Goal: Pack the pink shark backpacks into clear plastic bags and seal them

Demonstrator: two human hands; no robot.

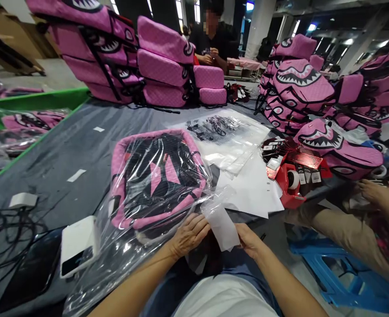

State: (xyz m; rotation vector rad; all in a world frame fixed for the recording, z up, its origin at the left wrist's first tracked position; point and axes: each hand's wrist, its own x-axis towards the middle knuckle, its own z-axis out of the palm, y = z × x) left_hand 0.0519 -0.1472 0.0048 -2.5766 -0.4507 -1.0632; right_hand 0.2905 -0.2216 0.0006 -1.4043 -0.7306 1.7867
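A pink and black backpack (158, 176) lies flat on the grey table (82, 141), wrapped in a clear plastic bag (115, 246). The bag's open end hangs over the table's near edge. My left hand (189, 235) is curled on that open end, fingers closed on the plastic. My right hand (250, 240) pinches the other side of the same flap (221, 222), which stands up between the two hands.
Flat clear bags (227, 136) and white sheets (254, 189) lie right of the backpack, beside a red tape dispenser (290, 182). Pink shark-mouth backpacks (168, 61) are stacked at the back and right. A white device (78, 244) and cables lie left. Another person's hand (377, 193) rests at right.
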